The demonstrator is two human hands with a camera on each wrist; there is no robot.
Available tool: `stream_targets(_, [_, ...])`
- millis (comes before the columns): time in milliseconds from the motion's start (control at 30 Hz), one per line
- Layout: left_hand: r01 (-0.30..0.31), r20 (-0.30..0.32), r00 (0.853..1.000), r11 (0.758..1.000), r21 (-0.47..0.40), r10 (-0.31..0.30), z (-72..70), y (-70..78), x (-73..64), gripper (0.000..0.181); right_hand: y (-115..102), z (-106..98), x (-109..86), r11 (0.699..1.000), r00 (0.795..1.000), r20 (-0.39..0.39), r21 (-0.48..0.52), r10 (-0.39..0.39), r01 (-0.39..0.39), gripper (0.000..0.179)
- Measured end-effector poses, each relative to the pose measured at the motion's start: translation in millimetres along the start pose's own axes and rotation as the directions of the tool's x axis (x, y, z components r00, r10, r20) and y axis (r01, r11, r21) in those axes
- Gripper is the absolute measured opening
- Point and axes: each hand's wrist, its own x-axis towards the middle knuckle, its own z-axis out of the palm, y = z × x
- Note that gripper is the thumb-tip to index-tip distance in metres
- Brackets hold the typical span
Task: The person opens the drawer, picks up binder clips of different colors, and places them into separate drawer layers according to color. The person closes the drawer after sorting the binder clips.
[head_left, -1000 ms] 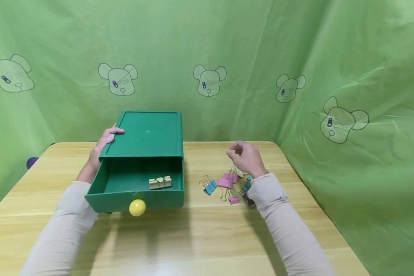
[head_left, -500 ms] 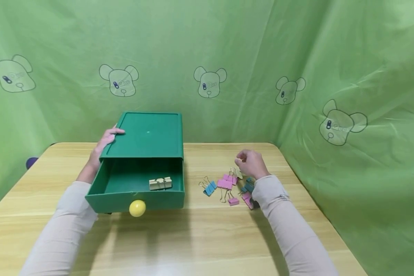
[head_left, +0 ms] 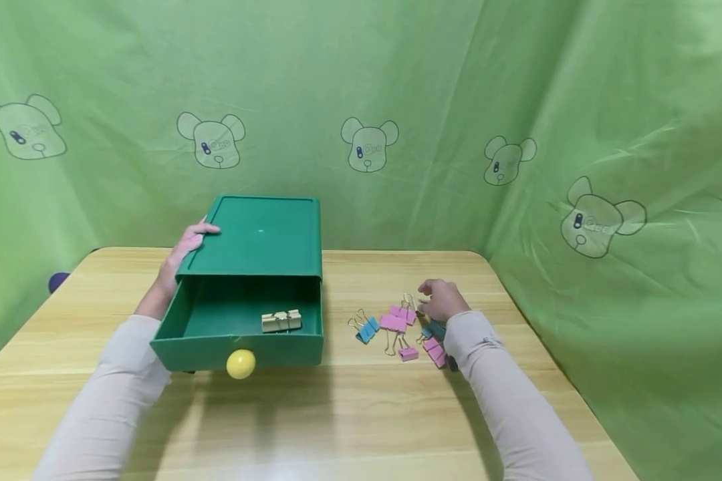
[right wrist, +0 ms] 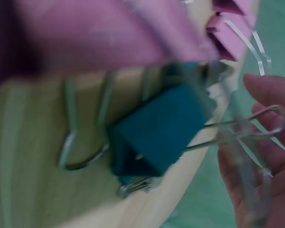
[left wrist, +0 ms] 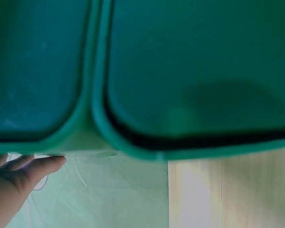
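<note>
My left hand (head_left: 183, 248) rests against the left side of a green drawer box (head_left: 263, 237), its fingertips over the top edge. The box's drawer (head_left: 186, 355) is pulled out. Cream binder clips (head_left: 281, 322) lie inside it. Over at the right, my right hand (head_left: 444, 299) hovers at a pile of binder clips, thumb and fingers apart beside a cream binder clip (head_left: 413, 303). Pink binder clips (head_left: 394, 324) and a teal binder clip (head_left: 438, 329) lie around it. In the right wrist view, a teal binder clip (right wrist: 161, 128) has its wire handles near the fingers.
A yellow knob (head_left: 241, 364) sticks out from the drawer front. One blue binder clip (head_left: 368, 330) lies between the box and the pile. Partly hidden by the right sleeve is a dark binder clip (head_left: 452, 363). Green curtains (head_left: 409, 200) hang behind the wooden table (head_left: 361, 421).
The right hand has come down and slightly rightward, toward the near side of the table, closer to the cream binder clip. The left hand stays on the drawer box.
</note>
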Motion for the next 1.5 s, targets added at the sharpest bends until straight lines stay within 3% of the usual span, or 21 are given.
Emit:
stream_targets(433, [-0.004,-0.007,1.0,1.0,0.004,0.004,0.2,1.9,-0.3,0.03,2.7,11.2,4.9,1.0,0.996,0.09,-0.014,-0.024,0.025,0.052])
stream_targets(867, [0.01,-0.009,1.0,1.0,0.023,-0.01,-0.3,1.8,-1.1,0.032,5.9,16.8,8.3,0.999,0.991,0.128,-0.014,-0.044,0.046,0.052])
stream_targets(1133, [-0.013,-0.012,1.0,0.999,0.041,0.013,-0.8,0.5,0.1,0.032,7.9,12.8,5.0,0.997,0.995,0.079,0.042,-0.062,0.058,0.059])
stream_targets(1367, [-0.001,-0.011,1.0,0.999,0.044,0.002,-0.5,0.4,0.1,0.031,12.2,10.7,2.2,0.994,0.998,-0.008,0.097,-0.059,0.06,0.062])
stream_targets(1500, [-0.001,-0.009,1.0,0.999,0.046,0.002,-0.8,0.2,-0.1,0.031,10.7,6.7,-0.6,0.983,0.998,-0.044,0.18,-0.033,0.041,0.068])
